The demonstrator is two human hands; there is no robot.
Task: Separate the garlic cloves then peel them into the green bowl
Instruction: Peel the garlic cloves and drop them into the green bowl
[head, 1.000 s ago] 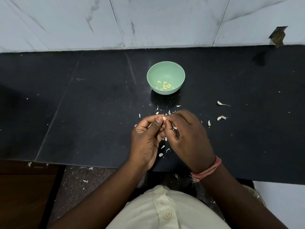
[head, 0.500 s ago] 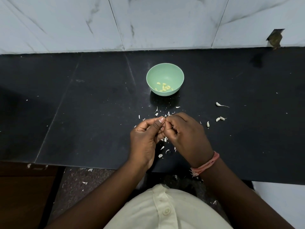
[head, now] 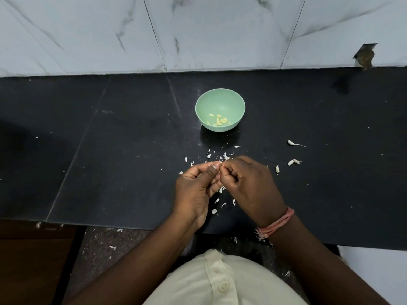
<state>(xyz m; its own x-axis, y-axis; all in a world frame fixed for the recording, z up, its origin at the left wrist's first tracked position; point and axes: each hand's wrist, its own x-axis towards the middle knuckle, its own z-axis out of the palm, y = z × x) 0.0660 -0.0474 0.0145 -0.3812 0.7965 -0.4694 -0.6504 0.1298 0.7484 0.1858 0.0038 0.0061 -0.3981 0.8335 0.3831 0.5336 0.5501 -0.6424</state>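
Fingertips of the left hand (head: 196, 188) and right hand (head: 248, 186) meet above the black bench (head: 110, 161), each grip narrow and curled, pinching what seems to be one small garlic clove (head: 220, 162), nearly hidden between thumbs and forefingers. The green bowl (head: 220, 100) stands beyond the hands, well apart from them, with peeled cloves (head: 219, 121) lying in its bottom. Four unpeeled cloves (head: 290, 142) lie on the bench to the right of the hands. Papery skin scraps (head: 214, 211) are scattered under and around the hands. A pink thread band (head: 278, 223) circles the right wrist.
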